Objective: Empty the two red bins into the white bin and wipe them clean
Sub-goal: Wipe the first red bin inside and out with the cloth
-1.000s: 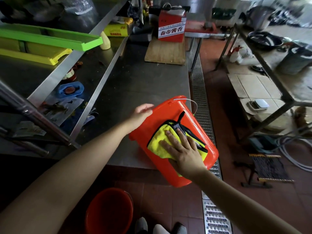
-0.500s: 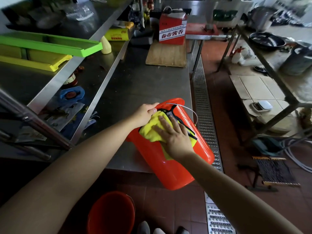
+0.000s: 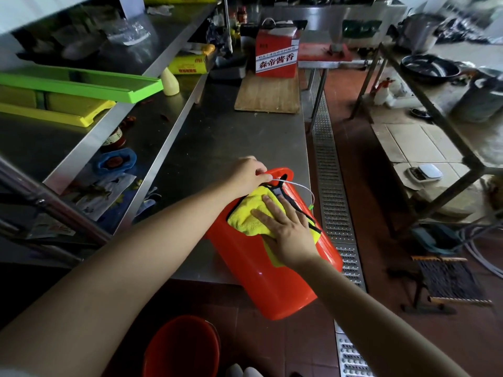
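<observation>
One red bin point(image 3: 275, 257) lies tipped on its side at the front edge of the steel desk point(image 3: 231, 137), its closed end overhanging toward the floor. Left hand point(image 3: 249, 175) grips the bin's rim end, fingers curled at the wire handle, steadying it. Right hand point(image 3: 285, 229) lies flat, fingers straight, pressing a yellow cloth point(image 3: 250, 216) onto the bin's outer wall. Judgement: emptying of this bin appears done, since nothing is seen spilling from it; the wiping of its outside is in progress. Inside not visible, so cannot tell whether it is wiped. Second red bin point(image 3: 182, 346) stands on the floor below, near the person's feet; contents and cleanliness unclear. White bin not in view. Remaining: finish this bin, then wipe the second.
</observation>
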A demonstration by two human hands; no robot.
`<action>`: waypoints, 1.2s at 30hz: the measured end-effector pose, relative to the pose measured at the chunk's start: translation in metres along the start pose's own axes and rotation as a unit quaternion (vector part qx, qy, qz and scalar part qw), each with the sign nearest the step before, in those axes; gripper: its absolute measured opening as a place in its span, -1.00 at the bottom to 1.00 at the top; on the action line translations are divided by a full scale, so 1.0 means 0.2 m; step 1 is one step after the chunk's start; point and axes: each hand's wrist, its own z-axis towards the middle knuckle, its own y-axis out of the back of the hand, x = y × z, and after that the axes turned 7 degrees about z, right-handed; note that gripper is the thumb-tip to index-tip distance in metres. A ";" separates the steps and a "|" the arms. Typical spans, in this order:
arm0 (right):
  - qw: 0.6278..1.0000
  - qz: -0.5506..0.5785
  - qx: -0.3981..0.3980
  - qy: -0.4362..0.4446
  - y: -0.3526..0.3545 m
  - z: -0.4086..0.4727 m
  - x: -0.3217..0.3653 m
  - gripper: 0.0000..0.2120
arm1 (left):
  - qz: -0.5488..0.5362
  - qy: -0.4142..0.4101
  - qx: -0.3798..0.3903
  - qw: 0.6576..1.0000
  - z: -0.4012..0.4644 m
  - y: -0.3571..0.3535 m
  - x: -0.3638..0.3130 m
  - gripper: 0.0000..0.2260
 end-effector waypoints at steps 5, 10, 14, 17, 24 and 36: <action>1.000 0.001 -0.006 -0.003 -0.01 -0.07 0.02 -0.37 | -0.007 -0.012 -0.014 1.000 -0.03 -0.02 0.00 -0.76; 1.000 -0.002 -0.007 -0.016 -0.03 -0.11 0.06 -0.38 | -0.051 0.041 -0.020 0.998 -0.08 -0.04 -0.02 -0.80; 1.000 -0.017 -0.011 -0.018 -0.04 -0.13 0.09 -0.38 | -0.056 0.062 0.041 0.996 -0.11 -0.04 0.02 -0.75; 0.999 -0.023 -0.009 -0.028 -0.04 -0.13 0.10 -0.39 | -0.067 0.048 0.078 0.994 -0.13 -0.03 0.07 -0.74; 0.998 -0.063 0.013 -0.008 -0.10 -0.08 0.24 -0.34 | -0.055 0.055 0.075 0.994 -0.13 -0.02 0.08 -0.73; 0.946 0.257 -0.022 -0.197 0.03 0.06 -0.27 -0.52 | -0.117 0.068 0.086 0.987 -0.14 -0.07 0.13 -0.78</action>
